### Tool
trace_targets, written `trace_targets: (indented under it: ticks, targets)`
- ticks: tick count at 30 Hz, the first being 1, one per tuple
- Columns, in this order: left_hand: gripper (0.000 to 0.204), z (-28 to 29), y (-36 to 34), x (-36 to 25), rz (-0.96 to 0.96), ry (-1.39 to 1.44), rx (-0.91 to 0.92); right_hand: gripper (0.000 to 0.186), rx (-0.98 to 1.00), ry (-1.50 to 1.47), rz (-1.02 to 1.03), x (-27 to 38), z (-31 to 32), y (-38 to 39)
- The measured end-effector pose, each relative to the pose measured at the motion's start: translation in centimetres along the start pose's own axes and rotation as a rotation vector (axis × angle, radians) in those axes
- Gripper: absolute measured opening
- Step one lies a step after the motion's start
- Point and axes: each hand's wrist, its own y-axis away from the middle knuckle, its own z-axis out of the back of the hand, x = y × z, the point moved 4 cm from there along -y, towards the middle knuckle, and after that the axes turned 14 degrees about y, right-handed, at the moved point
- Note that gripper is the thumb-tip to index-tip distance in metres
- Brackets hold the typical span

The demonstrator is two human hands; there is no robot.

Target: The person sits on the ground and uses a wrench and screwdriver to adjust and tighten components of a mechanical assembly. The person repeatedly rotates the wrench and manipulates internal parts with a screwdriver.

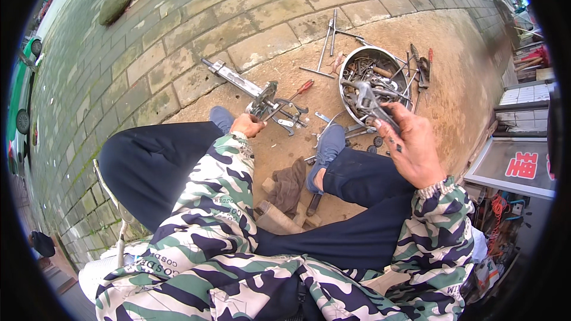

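My right hand [413, 145] is raised near the tool basin, its fingers wrapped round the dark handle of an adjustable wrench [370, 102]. The wrench's silver head overlaps the basin in the picture. My left hand [248, 125] is closed at the near end of a long metal assembly [241, 83], with a silver shaft and a greasy, mechanical end; exactly which part the fingers grip is hidden. Beside it lie a red-handled screwdriver [303, 87] and several small metal parts [286, 123] on the ground.
A round metal basin [341, 92] full of tools and parts stands at the right. T-handled wrenches [324, 50] lie behind it, pliers and a red-handled tool [430, 56] to its right. A brown rag [286, 187] and wood blocks [276, 219] lie between my legs. A framed sign [488, 163] stands far right.
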Motion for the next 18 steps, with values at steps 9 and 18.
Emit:
trace_targets:
  ticks: [9, 18]
  targets:
    - [0.042, 4.7, -1.1, 2.7, 0.042, 0.236, -0.177, 0.012, 0.353, 0.277, 0.168, -2.1, -7.7, -0.8]
    - [0.034, 0.3, 1.7, 1.1, 0.044, 0.205, 0.094, 0.012, 0.347, 0.272, 0.233, 0.6, -6.7, -2.3]
